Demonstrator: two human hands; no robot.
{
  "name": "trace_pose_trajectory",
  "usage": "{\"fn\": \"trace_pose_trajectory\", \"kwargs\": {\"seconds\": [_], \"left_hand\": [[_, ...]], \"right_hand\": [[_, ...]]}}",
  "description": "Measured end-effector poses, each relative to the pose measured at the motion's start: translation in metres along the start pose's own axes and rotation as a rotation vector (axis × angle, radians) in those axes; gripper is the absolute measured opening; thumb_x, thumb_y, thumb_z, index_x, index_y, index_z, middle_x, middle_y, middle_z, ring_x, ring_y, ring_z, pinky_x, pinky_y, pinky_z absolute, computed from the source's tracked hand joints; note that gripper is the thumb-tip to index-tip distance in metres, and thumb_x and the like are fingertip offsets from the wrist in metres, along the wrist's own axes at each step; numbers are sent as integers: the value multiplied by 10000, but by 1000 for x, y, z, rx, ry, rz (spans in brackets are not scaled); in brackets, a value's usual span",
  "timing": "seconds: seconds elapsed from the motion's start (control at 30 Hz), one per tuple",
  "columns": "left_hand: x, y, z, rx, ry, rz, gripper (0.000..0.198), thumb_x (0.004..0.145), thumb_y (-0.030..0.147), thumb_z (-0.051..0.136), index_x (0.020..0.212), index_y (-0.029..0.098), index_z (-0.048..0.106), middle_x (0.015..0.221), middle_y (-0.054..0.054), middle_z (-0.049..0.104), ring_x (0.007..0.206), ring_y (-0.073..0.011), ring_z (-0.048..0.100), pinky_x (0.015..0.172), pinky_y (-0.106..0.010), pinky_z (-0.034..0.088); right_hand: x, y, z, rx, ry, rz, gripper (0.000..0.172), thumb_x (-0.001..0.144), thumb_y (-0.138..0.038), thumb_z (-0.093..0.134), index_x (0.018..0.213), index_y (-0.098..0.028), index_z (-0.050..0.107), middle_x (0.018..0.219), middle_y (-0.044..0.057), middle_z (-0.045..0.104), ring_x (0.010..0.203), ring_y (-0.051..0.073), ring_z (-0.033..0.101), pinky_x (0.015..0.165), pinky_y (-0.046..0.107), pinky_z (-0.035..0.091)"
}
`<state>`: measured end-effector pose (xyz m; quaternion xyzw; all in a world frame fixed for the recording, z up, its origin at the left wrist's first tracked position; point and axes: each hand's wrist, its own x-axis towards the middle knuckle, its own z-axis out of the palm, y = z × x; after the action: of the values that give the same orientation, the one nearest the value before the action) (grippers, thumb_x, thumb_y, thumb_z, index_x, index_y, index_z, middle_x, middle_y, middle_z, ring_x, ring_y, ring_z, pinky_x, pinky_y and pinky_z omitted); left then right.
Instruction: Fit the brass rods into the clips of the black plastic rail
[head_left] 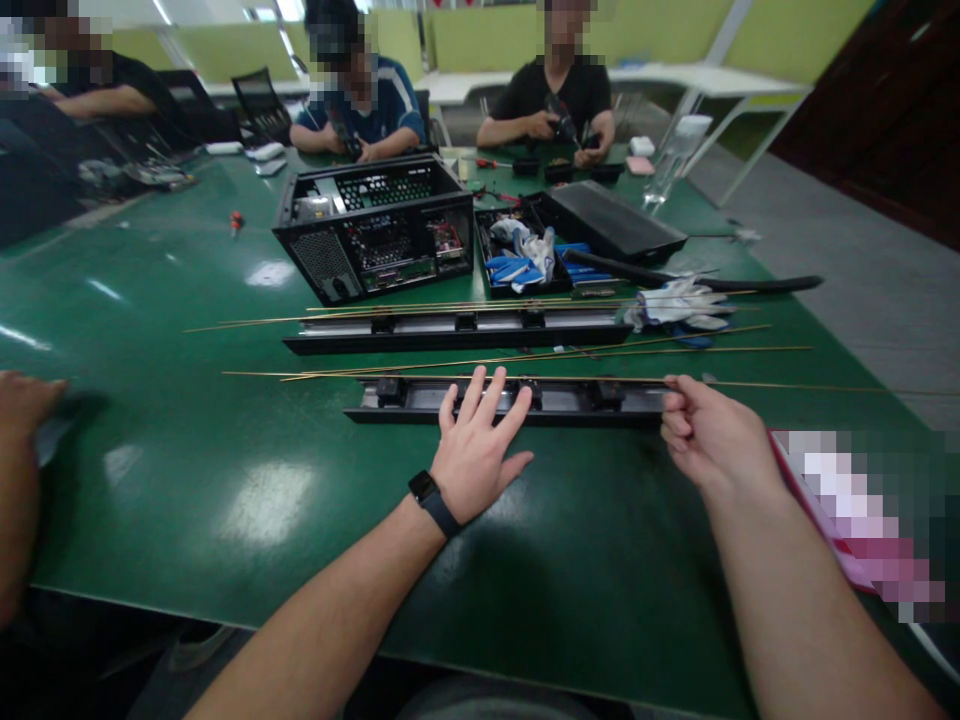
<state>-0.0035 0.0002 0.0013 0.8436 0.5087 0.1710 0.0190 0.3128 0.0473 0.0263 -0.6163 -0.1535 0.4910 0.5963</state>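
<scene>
A long black rail (420,400) with several black blocks on it lies across the green table (225,480) just in front of me. My left hand (480,440) rests flat on the rail's middle, fingers spread, a dark watch on the wrist. My right hand (709,435) is curled at the rail's right end, fingers pinched on a thin brass rod (810,386) that runs along the rail's far edge. A second black rail (450,335) lies parallel behind, with more thin brass rods (525,357) beside it.
A black open computer case (375,225) and a black tray of gloves and tools (525,260) stand behind the rails. White work gloves (679,305) lie at the right. Another person's arm (19,470) rests at the left edge. Three people sit at the far side.
</scene>
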Motion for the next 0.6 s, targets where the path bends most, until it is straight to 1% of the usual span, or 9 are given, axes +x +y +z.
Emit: {"fn": "trace_pose_trajectory", "kwargs": {"seconds": [0.13,0.3,0.43,0.6], "left_hand": [[0,0,0,2,-3,0,895,1053,413,964,1861,311,593,2008,-226,403,1876,-538,347,1434,-815,377],[0,0,0,-4,-2,-2,883,1057,420,963,1855,318,598,2006,-220,411,1878,-528,351,1430,-810,388],[0,1,-1,-8,-14,-5,875,1066,424,950,1857,307,597,2007,-229,401,1880,-528,345,1434,-814,380],[0,1,-1,1,-14,-6,870,1071,421,929,1865,315,587,2014,-213,396,1886,-524,329,1447,-804,359]], "right_hand": [[0,3,0,-21,-39,-28,200,1042,-285,904,957,-229,731,668,-70,597,412,57,408,330,161,261],[1,5,-1,-22,-23,-29,191,1066,-308,880,973,-240,728,675,-65,606,416,68,408,326,178,251],[4,7,-3,-25,-21,-66,216,1041,-295,915,947,-241,728,680,-55,604,424,65,407,344,185,244],[6,7,-5,-52,-80,-48,257,1014,-322,970,954,-240,733,684,-53,629,420,67,433,356,180,263]]}}
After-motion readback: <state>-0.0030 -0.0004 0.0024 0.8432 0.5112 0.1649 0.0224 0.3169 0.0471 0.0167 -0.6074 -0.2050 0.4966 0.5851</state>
